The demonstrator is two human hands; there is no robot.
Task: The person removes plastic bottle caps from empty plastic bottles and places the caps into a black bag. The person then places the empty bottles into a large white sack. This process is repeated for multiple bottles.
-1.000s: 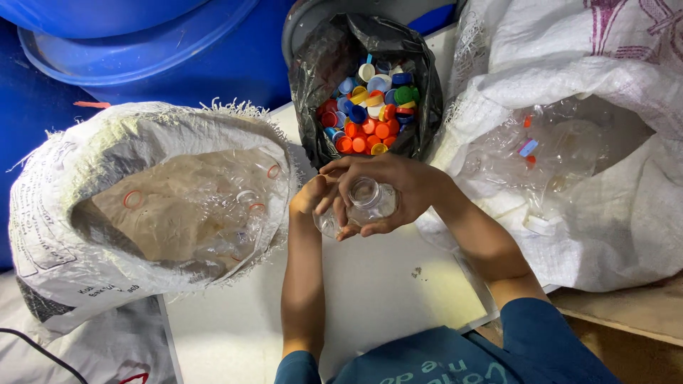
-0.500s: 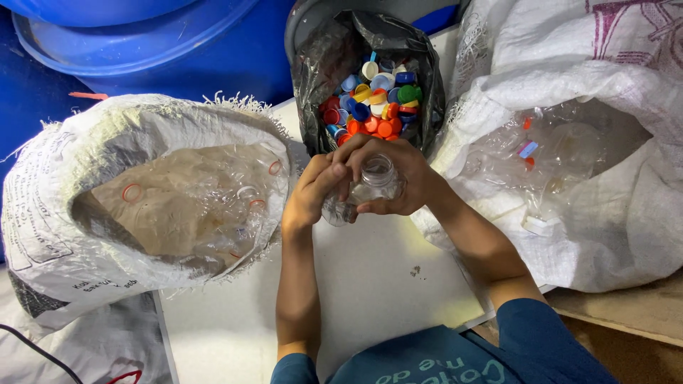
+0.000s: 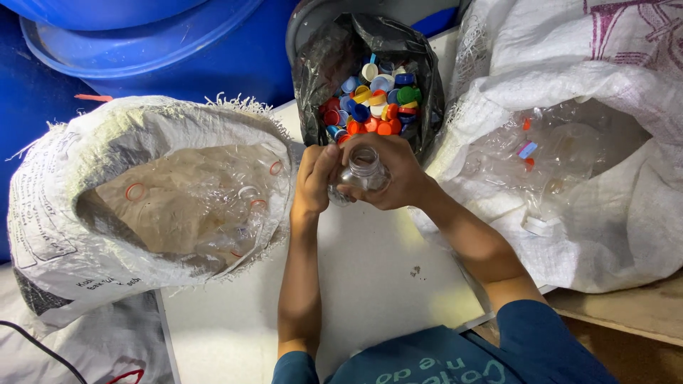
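While both hands cup it, bottle seems uncapped.

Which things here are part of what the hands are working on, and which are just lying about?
In use:
clear plastic bottle, held by left hand and right hand
black bag of coloured caps
left sack of bottles
right sack of bottles

Lying about:
blue drum
black cable
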